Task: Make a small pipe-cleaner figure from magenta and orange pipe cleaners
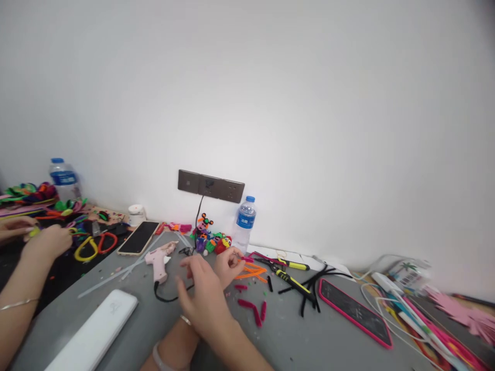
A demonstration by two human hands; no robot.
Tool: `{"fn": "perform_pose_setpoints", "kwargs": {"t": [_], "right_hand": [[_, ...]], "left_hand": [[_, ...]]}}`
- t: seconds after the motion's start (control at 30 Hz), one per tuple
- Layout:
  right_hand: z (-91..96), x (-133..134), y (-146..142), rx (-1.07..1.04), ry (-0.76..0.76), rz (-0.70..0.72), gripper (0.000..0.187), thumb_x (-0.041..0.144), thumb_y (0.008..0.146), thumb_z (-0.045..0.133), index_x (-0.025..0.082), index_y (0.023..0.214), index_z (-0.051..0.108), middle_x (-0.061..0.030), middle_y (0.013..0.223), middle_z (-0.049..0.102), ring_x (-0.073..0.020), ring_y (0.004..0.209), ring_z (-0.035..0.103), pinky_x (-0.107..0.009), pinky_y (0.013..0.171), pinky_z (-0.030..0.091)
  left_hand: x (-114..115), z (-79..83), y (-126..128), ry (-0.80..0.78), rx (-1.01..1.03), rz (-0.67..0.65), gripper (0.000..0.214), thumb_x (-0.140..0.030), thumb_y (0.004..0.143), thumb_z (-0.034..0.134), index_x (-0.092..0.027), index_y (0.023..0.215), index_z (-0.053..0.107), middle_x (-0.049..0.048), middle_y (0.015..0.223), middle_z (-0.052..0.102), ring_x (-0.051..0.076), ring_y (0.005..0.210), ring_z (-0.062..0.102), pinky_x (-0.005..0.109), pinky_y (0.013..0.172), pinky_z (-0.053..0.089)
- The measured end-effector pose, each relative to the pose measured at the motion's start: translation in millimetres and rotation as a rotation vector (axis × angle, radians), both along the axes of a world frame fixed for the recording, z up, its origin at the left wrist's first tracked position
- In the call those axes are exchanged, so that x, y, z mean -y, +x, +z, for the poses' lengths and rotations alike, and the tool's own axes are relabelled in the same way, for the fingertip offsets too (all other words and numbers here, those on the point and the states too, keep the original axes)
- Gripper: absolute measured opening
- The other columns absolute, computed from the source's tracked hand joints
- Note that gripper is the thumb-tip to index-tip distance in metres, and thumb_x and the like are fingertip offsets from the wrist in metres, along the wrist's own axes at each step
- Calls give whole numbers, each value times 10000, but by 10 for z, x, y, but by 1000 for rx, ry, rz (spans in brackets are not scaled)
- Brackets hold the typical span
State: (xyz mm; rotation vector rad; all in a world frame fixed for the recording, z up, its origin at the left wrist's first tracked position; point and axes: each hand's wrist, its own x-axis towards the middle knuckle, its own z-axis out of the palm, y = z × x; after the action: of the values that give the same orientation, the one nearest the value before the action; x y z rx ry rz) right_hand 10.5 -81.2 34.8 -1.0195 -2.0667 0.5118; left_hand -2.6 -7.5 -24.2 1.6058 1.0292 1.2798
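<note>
My forearms cross over the grey table. My left hand (227, 268), reaching past the other one, has its fingertips pinched at a short magenta pipe cleaner (246, 259). My right hand (203, 288) is nearer to me, its thumb and bent fingers apart with nothing seen between them. Just left of it lies a pink glue gun (158, 262) with a black cord. Orange pipe cleaners (251, 271) lie right of my left hand, with cut magenta pieces (251, 309) closer to me. Behind are small colourful pipe cleaner figures (211, 238).
At the left, a co-worker's hands (46, 242) hold something yellow near scissors (96, 246). A phone (139, 238), a white oblong object (95, 332) and a water bottle (244, 224) stand or lie around. Pliers (292, 283), black pipe cleaners (309, 286) and a pink-cased phone (353, 312) are right.
</note>
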Motion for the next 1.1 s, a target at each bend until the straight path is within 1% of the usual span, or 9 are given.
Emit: {"fn": "perform_pose_setpoints", "kwargs": {"t": [0.13, 0.23, 0.33, 0.43, 0.53, 0.6, 0.77, 0.9, 1.1], "right_hand": [[31, 35, 688, -84, 124, 36, 75, 205, 822, 549, 203, 894, 568, -39, 809, 546, -193, 752, 516, -284, 681, 391], [38, -83, 1209, -149, 81, -52, 66, 224, 867, 513, 208, 819, 556, -9, 725, 520, -159, 641, 470, -258, 599, 349], [-29, -241, 1645, -115, -156, -129, 142, 289, 872, 534, 207, 756, 547, 39, 596, 478, -131, 537, 413, -240, 528, 298], [-189, -338, 1933, -26, -472, 22, 42, 241, 798, 599, 199, 800, 606, 50, 601, 502, -121, 543, 432, -227, 533, 312], [-361, -346, 2075, -4, -676, 159, 69, 180, 725, 632, 192, 791, 649, 49, 608, 520, -112, 543, 446, -212, 525, 328], [-446, -335, 2109, 11, -706, 175, 128, 153, 677, 668, 193, 799, 678, 51, 611, 525, -105, 538, 442, -203, 516, 329], [-576, -357, 2092, 64, -601, 93, 137, 79, 614, 685, 195, 683, 709, 70, 536, 450, -88, 499, 388, -196, 470, 265], [-572, -375, 2128, 75, -580, 18, 95, 94, 620, 681, 187, 618, 699, 59, 516, 468, -96, 496, 399, -207, 466, 261], [-436, -434, 2297, -179, -440, -163, 76, 210, 720, 626, 166, 675, 670, 12, 627, 585, -119, 555, 459, -231, 537, 341]], "left_hand": [[-86, -84, 16, -5, 33, 4, 110, -299, 733, 591, -222, 803, 556, -79, 501, 341, 103, 457, 364, 230, 455, 270], [-131, -134, 41, 13, 58, 21, 142, -311, 729, 585, -199, 792, 526, -99, 492, 313, 93, 445, 332, 215, 453, 271], [-134, -148, 61, 38, 64, 46, 126, -295, 737, 588, -189, 774, 530, -97, 518, 346, 92, 476, 367, 204, 488, 305], [-112, -127, 75, 44, 64, 63, 101, -266, 733, 596, -188, 764, 540, -66, 586, 447, 110, 556, 451, 205, 541, 361], [-87, -87, 89, 39, 64, 75, 92, -259, 733, 591, -189, 768, 544, -40, 645, 500, 124, 606, 486, 209, 555, 381], [-72, -60, 100, 37, 60, 80, 96, -265, 730, 594, -190, 766, 546, -38, 653, 499, 126, 609, 486, 210, 557, 385], [-28, -10, 129, 34, 37, 69, 93, -267, 728, 597, -193, 744, 542, -29, 683, 500, 132, 639, 496, 211, 564, 398], [6, 9, 150, 26, 26, 50, 98, -274, 729, 597, -194, 730, 540, -23, 684, 503, 134, 647, 500, 207, 562, 407], [40, 24, 187, 19, 27, 13, 102, -266, 714, 614, -185, 725, 554, -20, 672, 528, 130, 629, 521, 202, 551, 426]]}}
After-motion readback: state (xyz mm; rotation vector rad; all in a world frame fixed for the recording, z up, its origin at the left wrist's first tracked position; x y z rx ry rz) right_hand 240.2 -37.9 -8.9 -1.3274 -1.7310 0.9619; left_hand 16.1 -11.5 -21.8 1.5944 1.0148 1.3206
